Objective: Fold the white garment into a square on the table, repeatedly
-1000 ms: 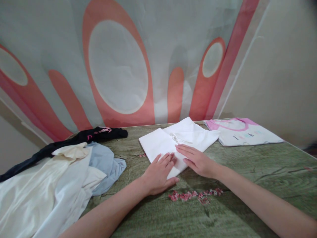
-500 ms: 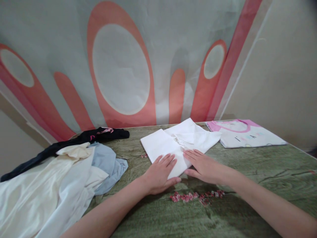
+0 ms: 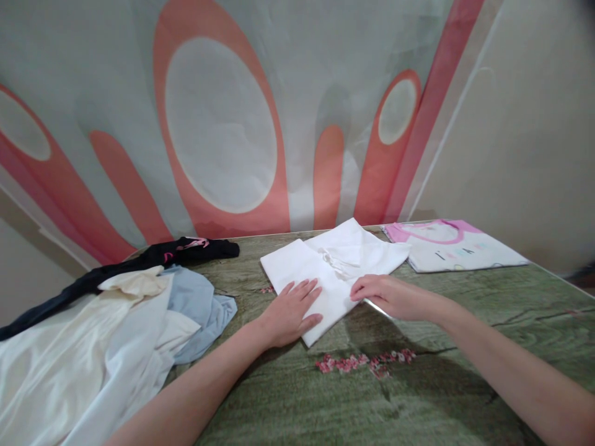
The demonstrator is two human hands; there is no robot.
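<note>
A folded white garment (image 3: 325,266) lies on the green patterned table (image 3: 418,384), just in front of me. My left hand (image 3: 288,313) rests flat on its near left part, fingers stretched out. At the garment's right edge my right hand (image 3: 390,296) has its fingers curled and pinches the cloth, lifting that edge slightly off the table.
A heap of white, cream and light blue clothes (image 3: 116,334) fills the left of the table, with a black garment (image 3: 153,260) behind it. A folded white and pink shirt (image 3: 455,248) lies at the back right. A painted cloth wall (image 3: 232,124) stands directly behind.
My right hand slid from lying flat on the garment to its right edge and closed on the cloth. My left hand shifted a little to the left and stayed flat.
</note>
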